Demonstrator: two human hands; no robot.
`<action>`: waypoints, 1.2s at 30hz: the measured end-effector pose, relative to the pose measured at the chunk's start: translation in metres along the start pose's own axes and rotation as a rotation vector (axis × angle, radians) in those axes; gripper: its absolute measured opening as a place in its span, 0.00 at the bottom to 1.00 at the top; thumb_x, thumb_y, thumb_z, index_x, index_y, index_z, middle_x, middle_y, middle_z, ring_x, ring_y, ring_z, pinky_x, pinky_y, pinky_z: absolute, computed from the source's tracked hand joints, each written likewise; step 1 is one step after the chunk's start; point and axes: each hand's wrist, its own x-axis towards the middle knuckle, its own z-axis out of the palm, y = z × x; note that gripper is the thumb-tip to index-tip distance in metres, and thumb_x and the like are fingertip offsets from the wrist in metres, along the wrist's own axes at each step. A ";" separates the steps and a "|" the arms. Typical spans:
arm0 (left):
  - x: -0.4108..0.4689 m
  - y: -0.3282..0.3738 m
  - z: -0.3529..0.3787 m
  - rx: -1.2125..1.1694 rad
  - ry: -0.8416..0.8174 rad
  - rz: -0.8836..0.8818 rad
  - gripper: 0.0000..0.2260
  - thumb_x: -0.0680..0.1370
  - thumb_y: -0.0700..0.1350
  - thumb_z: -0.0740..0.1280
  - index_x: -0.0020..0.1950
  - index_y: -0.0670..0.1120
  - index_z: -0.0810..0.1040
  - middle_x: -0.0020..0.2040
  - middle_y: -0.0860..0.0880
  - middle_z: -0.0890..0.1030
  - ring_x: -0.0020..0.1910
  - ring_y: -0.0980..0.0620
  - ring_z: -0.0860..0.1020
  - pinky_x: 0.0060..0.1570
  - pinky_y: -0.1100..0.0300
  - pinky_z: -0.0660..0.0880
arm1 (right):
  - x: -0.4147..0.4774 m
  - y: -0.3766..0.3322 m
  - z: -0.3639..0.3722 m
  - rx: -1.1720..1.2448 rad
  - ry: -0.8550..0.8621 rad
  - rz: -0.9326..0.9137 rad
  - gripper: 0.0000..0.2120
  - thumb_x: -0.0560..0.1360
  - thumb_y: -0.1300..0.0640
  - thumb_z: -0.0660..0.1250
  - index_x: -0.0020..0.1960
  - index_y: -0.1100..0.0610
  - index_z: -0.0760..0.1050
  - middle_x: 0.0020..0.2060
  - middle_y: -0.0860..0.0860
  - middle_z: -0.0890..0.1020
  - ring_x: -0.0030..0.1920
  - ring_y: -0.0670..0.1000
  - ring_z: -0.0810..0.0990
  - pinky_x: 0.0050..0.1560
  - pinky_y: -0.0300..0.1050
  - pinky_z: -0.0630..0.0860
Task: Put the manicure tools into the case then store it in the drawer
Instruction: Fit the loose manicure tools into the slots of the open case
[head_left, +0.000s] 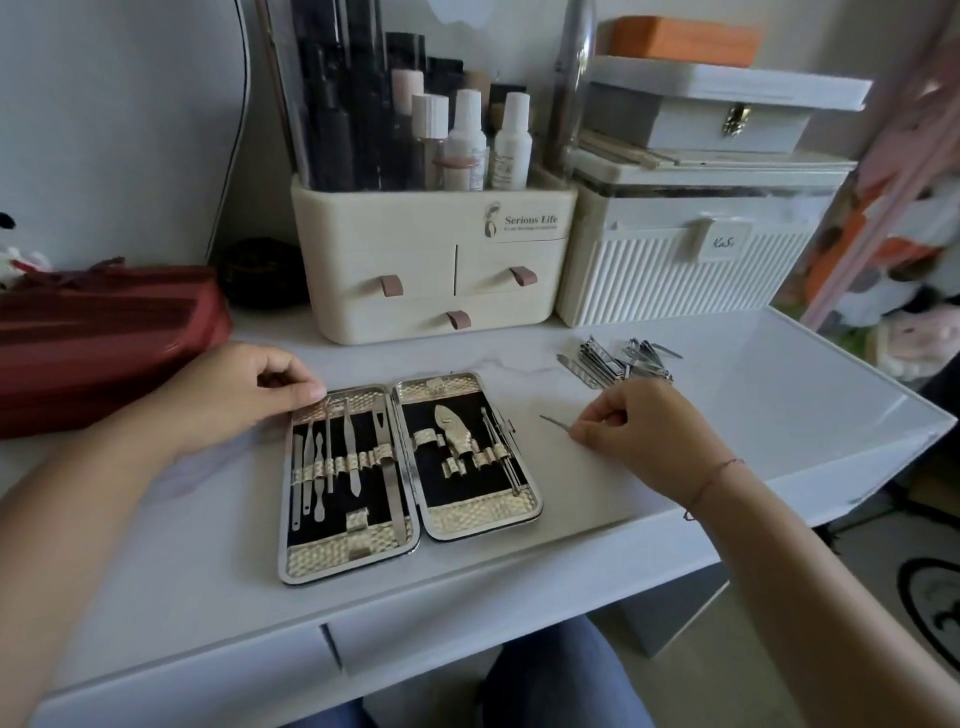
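R hand (644, 431) pinches thin tool (553, 422), L hand (234, 395) on case (483, 517), grip hidden

Shiny metal tools (621, 361); glossy white tabletop (597, 483).

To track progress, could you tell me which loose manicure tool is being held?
The thin pointed tool, pinched by the right hand; the other loose tools lie piled behind.

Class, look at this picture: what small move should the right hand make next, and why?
Probably carry the thin pick pinched in the right hand over to the open case and slide it under a free strap on its right half. The left hand rests at the case's corner, and more loose tools wait on the table.
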 end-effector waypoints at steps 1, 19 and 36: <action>0.000 0.000 0.000 0.005 -0.002 0.002 0.01 0.71 0.45 0.72 0.40 0.49 0.82 0.40 0.61 0.83 0.36 0.67 0.78 0.43 0.69 0.70 | 0.000 -0.001 0.000 -0.016 -0.019 -0.001 0.05 0.70 0.52 0.71 0.36 0.50 0.79 0.26 0.43 0.72 0.31 0.42 0.70 0.39 0.40 0.68; -0.001 0.002 -0.001 -0.024 -0.015 0.001 0.01 0.71 0.45 0.72 0.40 0.49 0.82 0.39 0.61 0.83 0.35 0.66 0.78 0.39 0.73 0.70 | 0.012 -0.046 -0.005 0.871 -0.310 0.007 0.02 0.75 0.66 0.65 0.47 0.63 0.74 0.29 0.53 0.78 0.25 0.45 0.70 0.25 0.35 0.69; -0.004 0.007 -0.004 -0.052 -0.051 -0.042 0.03 0.71 0.49 0.73 0.39 0.52 0.82 0.36 0.54 0.84 0.38 0.57 0.81 0.48 0.56 0.78 | 0.048 -0.143 0.073 0.520 -0.316 -0.277 0.11 0.71 0.62 0.71 0.53 0.58 0.78 0.28 0.49 0.80 0.26 0.40 0.77 0.30 0.31 0.71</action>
